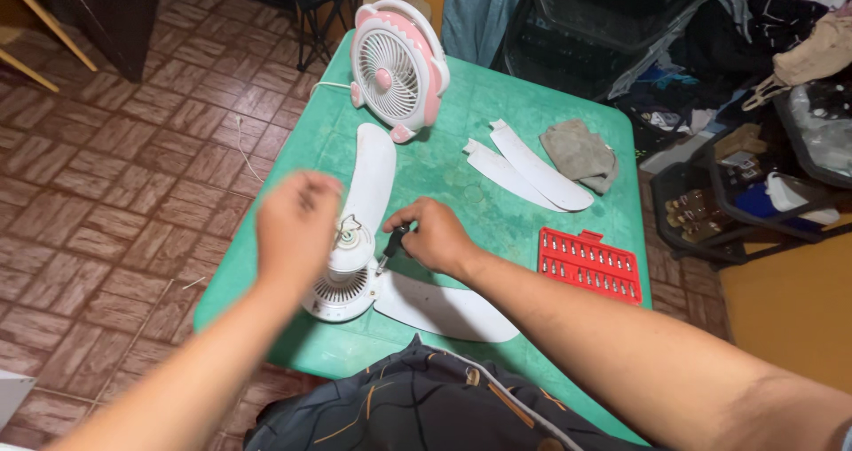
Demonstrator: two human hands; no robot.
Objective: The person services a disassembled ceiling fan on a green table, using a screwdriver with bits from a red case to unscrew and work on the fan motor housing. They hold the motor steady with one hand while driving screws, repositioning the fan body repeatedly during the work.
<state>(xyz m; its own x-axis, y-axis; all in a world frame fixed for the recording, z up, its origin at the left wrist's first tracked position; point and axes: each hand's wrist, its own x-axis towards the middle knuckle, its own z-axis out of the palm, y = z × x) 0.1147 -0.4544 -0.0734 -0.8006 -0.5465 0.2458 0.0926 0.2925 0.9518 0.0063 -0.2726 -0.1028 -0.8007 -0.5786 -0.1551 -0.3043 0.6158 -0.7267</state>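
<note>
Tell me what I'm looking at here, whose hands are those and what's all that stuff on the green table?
The picture comes from a camera worn on a person's head, looking down at their own hands. The right hand holds a dark screwdriver against the round middle of a white ceiling fan. The left hand hovers over it, blurred. On the green table also lie two loose white fan blades, a grey cloth, a red case of screwdriver bits and a small pink and white fan, standing up.

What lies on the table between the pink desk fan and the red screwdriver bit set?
In the head view, two loose white fan blades and a grey cloth lie between the pink fan and the red bit set.
</note>
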